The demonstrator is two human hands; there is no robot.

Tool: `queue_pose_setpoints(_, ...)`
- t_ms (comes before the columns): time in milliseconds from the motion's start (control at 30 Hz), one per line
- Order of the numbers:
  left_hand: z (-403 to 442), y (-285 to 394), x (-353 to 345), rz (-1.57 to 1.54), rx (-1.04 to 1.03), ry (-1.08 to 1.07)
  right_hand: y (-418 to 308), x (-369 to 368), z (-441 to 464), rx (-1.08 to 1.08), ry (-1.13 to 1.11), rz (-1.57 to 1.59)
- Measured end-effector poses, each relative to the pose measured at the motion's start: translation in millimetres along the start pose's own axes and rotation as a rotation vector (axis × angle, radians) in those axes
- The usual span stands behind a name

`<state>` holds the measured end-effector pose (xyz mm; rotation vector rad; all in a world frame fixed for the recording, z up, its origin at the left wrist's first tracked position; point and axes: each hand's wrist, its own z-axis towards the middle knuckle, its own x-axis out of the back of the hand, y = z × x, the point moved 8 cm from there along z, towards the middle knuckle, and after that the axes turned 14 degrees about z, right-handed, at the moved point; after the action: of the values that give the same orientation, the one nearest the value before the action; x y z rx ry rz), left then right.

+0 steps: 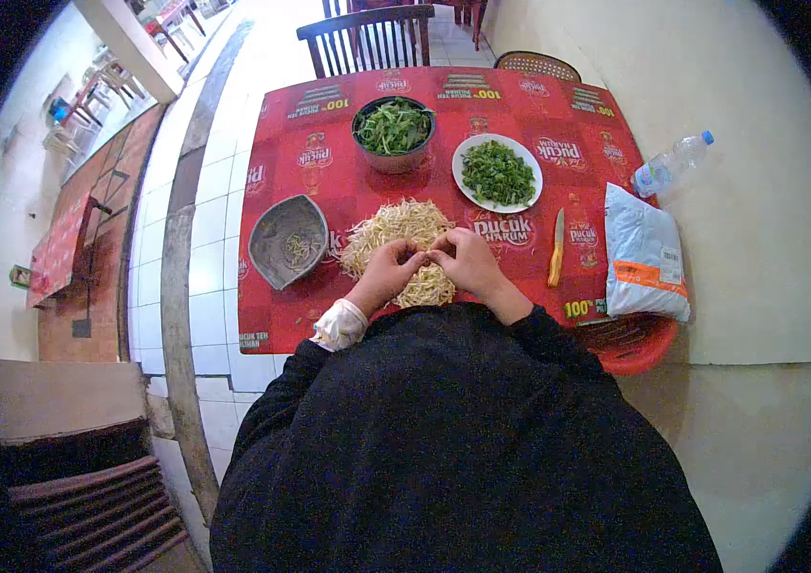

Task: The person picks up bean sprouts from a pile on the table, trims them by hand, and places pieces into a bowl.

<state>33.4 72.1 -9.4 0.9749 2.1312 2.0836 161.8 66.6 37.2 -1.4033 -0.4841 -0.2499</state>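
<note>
Left hand (pixel 388 274) and right hand (pixel 469 262) seem pinched nearly closed, contents unclear; sprouts (pixel 388 231) beneath them look light, brittle, best held mid-stem.

Two bare hands (pixel 467 260); one cream-coloured bean-sprout heap (pixel 379 229); one grey pointed bowl (pixel 272 239) and one dark round bowl (pixel 395 161) (bowls, two); one round white plate (pixel 536 181); one yellow-handled knife (pixel 557 248); one clear plastic bottle (pixel 674 165); one pale-blue plastic parcel (pixel 644 229).

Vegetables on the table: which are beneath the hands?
The pale bean sprouts, heaped on the tablecloth; leafy greens fill a bowl, chopped greens lie on a white plate.
</note>
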Motion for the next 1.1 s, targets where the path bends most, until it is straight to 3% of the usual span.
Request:
queue_pose_setpoints(367,-6,4,7,0.093,-0.019,0.097,30,-10,-1,-0.172,-0.028,0.229)
queue_pose_setpoints(667,-12,16,2,-0.009,-0.018,0.027,10,-3,-3,0.021,0.048,0.094)
queue_pose_setpoints(867,-13,11,-2,-0.077,-0.006,-0.086,51,-32,-14,-0.489,-0.241,0.827)
queue_pose_setpoints(1100,-16,11,-8,-0.227,-0.004,-0.153,52,-43,-29,-0.694,-0.271,1.262)
